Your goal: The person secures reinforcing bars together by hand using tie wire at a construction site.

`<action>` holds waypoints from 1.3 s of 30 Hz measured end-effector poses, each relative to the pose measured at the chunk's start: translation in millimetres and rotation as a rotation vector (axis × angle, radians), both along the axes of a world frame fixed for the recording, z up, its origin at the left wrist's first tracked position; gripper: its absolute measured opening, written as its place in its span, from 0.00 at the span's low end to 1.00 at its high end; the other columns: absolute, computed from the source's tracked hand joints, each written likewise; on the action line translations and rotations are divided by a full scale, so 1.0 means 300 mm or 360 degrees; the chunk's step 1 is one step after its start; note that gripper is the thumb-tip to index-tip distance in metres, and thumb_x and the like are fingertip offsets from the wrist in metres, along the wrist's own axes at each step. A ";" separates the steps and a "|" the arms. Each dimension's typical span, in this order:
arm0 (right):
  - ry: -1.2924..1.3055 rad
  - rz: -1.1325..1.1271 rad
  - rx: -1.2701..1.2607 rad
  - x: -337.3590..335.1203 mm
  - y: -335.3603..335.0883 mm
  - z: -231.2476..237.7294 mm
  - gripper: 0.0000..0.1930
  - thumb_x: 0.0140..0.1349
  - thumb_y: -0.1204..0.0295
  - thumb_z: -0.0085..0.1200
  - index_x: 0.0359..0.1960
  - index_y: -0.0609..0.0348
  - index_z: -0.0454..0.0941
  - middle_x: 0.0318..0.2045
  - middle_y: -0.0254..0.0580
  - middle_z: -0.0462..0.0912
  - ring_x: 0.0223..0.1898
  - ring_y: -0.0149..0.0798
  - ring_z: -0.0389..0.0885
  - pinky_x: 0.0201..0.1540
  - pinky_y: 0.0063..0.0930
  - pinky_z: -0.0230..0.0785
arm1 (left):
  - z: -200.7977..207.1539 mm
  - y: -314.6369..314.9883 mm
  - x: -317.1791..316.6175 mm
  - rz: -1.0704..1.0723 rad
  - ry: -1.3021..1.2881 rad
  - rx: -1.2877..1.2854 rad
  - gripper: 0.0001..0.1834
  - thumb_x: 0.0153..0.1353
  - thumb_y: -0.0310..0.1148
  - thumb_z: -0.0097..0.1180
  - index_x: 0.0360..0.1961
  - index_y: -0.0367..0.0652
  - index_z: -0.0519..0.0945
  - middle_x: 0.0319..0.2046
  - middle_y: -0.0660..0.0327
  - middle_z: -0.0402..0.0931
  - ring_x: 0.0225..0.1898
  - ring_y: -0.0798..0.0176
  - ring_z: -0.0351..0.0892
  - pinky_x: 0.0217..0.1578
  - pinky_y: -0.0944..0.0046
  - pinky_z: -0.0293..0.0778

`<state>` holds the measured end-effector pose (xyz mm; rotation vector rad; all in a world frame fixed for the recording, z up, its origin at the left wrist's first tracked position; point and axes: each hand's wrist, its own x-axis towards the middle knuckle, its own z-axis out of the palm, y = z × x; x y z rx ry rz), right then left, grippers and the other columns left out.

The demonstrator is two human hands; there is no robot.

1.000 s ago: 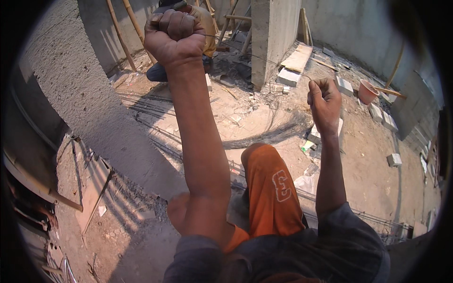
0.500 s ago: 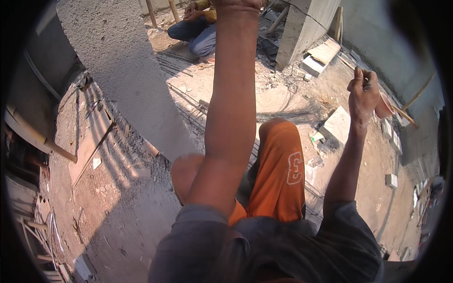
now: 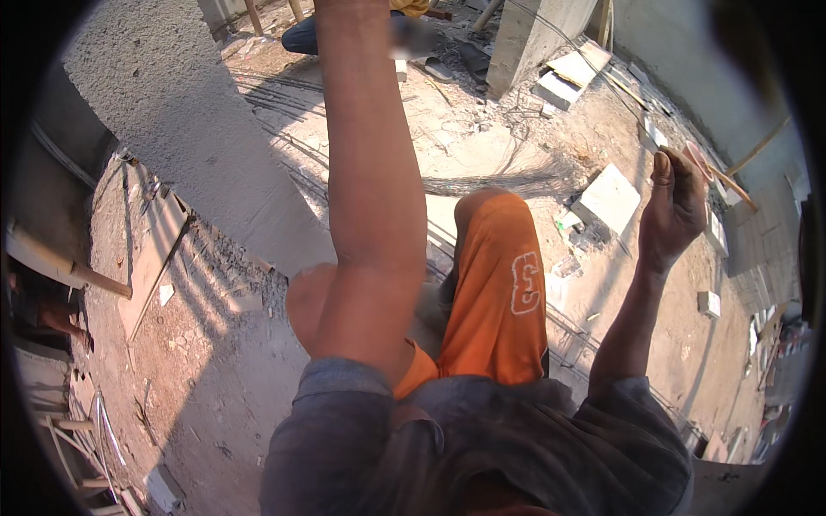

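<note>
My left forearm (image 3: 370,155) reaches straight up past the top edge, so the hand itself is out of view. It passes in front of a rough grey concrete column (image 3: 198,129) that slants across the left. My right hand (image 3: 675,202) is raised at the right, its thumb and fingers closed together at the tips. Whatever lies between them is too small to make out. A thin dark line (image 3: 564,39) runs from the top toward this hand; whether it is held I cannot tell. My bent knee in orange shorts (image 3: 495,292) shows between the arms.
A person's leg (image 3: 298,36) shows at the top, partly behind my forearm. Steel rods (image 3: 288,107) and bundled wire (image 3: 490,184) lie ahead. Pale blocks (image 3: 607,199) are scattered at the right near a wall (image 3: 688,60). A board (image 3: 155,267) lies at the left.
The view has shifted, so the column and ground sit further left and higher. My left arm has slid left in the picture and its wrist has gone out at the top. My right hand sits lower.
</note>
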<state>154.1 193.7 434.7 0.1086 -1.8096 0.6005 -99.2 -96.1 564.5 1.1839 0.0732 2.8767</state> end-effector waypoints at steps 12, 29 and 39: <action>0.0079 0.1785 -0.0683 0.115 -0.058 0.123 0.09 0.67 0.71 0.51 0.32 0.64 0.74 0.15 0.30 0.70 0.14 0.25 0.64 0.17 0.18 0.52 | -0.036 0.117 0.079 0.0210 -0.0300 -0.0296 0.16 0.65 0.38 0.44 0.18 0.54 0.63 0.10 0.74 0.47 0.08 0.74 0.42 0.11 0.70 0.38; -0.1324 0.1063 -0.0049 0.056 0.006 0.080 0.15 0.62 0.77 0.46 0.48 0.66 0.79 0.12 0.32 0.67 0.14 0.24 0.66 0.19 0.19 0.55 | -0.161 0.042 -0.136 0.0604 -0.0437 -0.0132 0.19 0.71 0.47 0.38 0.24 0.52 0.64 0.12 0.73 0.50 0.09 0.73 0.46 0.10 0.69 0.44; -0.1481 0.0762 0.0672 -0.253 -0.011 -0.228 0.23 0.53 0.86 0.49 0.53 0.58 0.77 0.23 0.54 0.77 0.19 0.48 0.72 0.26 0.32 0.66 | -0.620 -0.063 -0.389 0.1341 -0.1088 -0.0792 0.06 0.64 0.34 0.45 0.34 0.47 0.74 0.12 0.69 0.59 0.08 0.71 0.55 0.07 0.69 0.50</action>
